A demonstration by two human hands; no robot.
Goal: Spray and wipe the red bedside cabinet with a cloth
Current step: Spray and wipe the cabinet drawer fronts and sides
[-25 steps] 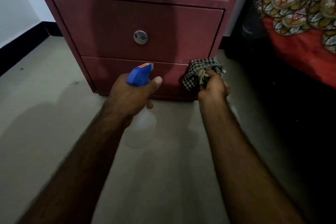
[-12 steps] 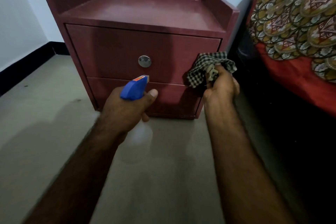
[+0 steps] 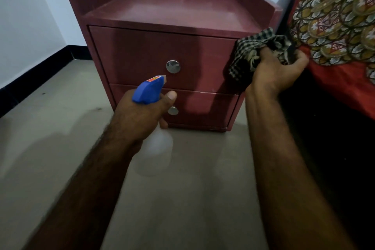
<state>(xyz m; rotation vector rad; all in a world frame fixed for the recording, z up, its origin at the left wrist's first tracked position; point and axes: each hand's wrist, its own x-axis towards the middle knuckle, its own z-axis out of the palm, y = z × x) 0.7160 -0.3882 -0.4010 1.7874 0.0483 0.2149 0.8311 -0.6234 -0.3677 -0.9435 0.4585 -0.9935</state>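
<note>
The red bedside cabinet (image 3: pixel 142 50) stands against the wall, with two drawers, round metal knobs and a raised rim round its top. My left hand (image 3: pixel 140 115) grips a spray bottle (image 3: pixel 150 91) with a blue head and a clear body, its nozzle pointing at the upper drawer front. My right hand (image 3: pixel 276 71) grips a bunched black-and-white checked cloth (image 3: pixel 249 48) at the cabinet's right front corner, level with the upper drawer.
A bed with a red patterned cover (image 3: pixel 336 26) stands close on the right, dark below. A white wall with a black skirting (image 3: pixel 36 75) runs along the left. Grey floor (image 3: pixel 182 199) lies in front of the cabinet.
The view has risen, so the cabinet's top and lower knob now show. My right hand with the cloth has lifted from the lower drawer to the upper right corner. The bottle stays pointed at the front.
</note>
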